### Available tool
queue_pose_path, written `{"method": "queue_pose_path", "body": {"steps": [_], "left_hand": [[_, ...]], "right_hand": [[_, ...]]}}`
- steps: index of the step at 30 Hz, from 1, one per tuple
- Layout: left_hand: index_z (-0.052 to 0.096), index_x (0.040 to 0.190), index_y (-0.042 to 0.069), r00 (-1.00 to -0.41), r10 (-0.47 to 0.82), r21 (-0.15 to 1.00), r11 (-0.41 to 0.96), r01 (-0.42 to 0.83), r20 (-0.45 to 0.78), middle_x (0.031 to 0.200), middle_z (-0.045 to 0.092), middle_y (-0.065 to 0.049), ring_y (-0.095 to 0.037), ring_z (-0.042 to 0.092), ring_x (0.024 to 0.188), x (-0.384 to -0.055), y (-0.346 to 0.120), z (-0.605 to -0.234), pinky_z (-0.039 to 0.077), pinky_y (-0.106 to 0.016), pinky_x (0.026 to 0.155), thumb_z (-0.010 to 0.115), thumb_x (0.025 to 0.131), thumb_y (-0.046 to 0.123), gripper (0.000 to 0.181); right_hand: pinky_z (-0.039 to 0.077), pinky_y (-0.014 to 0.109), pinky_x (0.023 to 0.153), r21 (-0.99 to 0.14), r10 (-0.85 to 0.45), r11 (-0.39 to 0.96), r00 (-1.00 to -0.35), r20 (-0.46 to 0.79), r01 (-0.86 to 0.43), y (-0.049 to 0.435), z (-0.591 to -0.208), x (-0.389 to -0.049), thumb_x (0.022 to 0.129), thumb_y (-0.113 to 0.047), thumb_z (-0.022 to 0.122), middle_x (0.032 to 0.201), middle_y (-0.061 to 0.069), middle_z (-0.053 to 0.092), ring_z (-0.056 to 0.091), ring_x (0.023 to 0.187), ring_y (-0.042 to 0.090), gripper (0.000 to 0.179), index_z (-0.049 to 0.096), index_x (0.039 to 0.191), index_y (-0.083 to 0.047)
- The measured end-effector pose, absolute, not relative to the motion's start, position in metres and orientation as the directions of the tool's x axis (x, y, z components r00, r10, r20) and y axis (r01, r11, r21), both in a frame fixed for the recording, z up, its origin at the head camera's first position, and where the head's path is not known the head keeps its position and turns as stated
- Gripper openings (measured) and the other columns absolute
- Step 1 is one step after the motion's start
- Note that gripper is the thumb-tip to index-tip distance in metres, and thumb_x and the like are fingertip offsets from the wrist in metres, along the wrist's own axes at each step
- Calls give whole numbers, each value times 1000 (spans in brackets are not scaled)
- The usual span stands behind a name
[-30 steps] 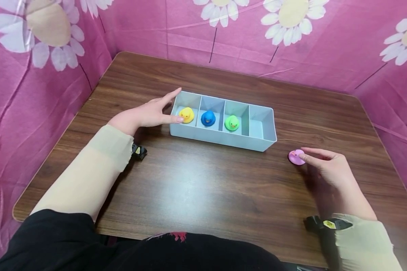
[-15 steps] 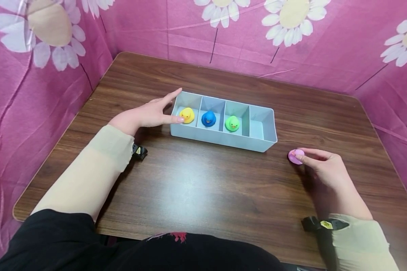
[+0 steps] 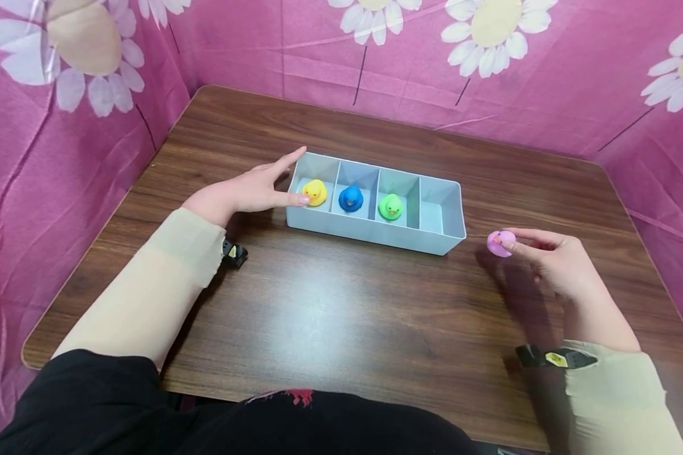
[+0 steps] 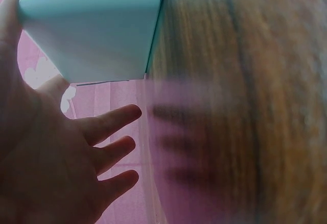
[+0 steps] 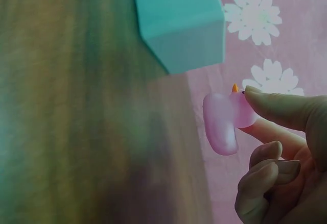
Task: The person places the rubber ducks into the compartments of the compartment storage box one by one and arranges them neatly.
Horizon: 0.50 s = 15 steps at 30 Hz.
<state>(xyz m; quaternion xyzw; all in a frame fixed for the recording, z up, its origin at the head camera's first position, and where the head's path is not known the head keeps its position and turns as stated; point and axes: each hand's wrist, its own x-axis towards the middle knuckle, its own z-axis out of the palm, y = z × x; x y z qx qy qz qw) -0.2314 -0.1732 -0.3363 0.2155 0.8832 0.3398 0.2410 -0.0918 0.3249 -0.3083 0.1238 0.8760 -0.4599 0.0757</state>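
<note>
In the head view, a light blue-grey box point(image 3: 375, 232) with several compartments stands on the table. A yellow rubber duck point(image 3: 315, 192), a blue rubber duck point(image 3: 350, 198) and a green rubber duck point(image 3: 391, 206) sit in separate compartments, left to right; the rightmost compartment is bare. My left hand point(image 3: 250, 188) rests at the box's left end, straight thumb over the front rim and index finger at the back corner; its other fingers extend apart in the left wrist view. Right of the box, my right hand point(image 3: 552, 256) pinches a pink rubber duck point(image 3: 501, 243) between thumb and index finger, above the table.
The brown wood-grain table point(image 3: 375, 316) has rounded back corners. Pink cloth point(image 3: 296, 57) with white daisies hangs along its back and sides. Each wrist bears a black strapped device, such as the right strap point(image 3: 558, 359).
My right hand has lifted the pink rubber duck off the table and moved it slightly away from the body; its shadow now lies apart from it. The left hand and box have stayed put.
</note>
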Motion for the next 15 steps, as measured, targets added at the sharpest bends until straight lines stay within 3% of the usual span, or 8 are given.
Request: {"method": "queue_pose_path", "body": {"steps": [8, 15], "left_hand": [[-6, 152, 54, -792, 543, 697, 682, 223, -278, 160, 25, -10, -30, 13, 147, -233, -173, -337, 14, -58, 114, 65, 83, 68, 100], [-5, 153, 52, -793, 544, 692, 684, 230, -274, 159, 26, -11, -29, 14, 147, -232, -173, -336, 14, -57, 114, 65, 84, 66, 100]], "right_hand": [[40, 27, 43, -804, 114, 551, -974, -193, 224, 314, -292, -108, 89, -27, 76, 90, -20, 70, 43, 52, 8, 31, 75, 119, -22], [39, 27, 42, -804, 106, 560, -980, -170, 201, 303, -282, -120, 88, -31, 77, 83, -17, 70, 42, 50, 9, 30, 76, 117, -23]]}}
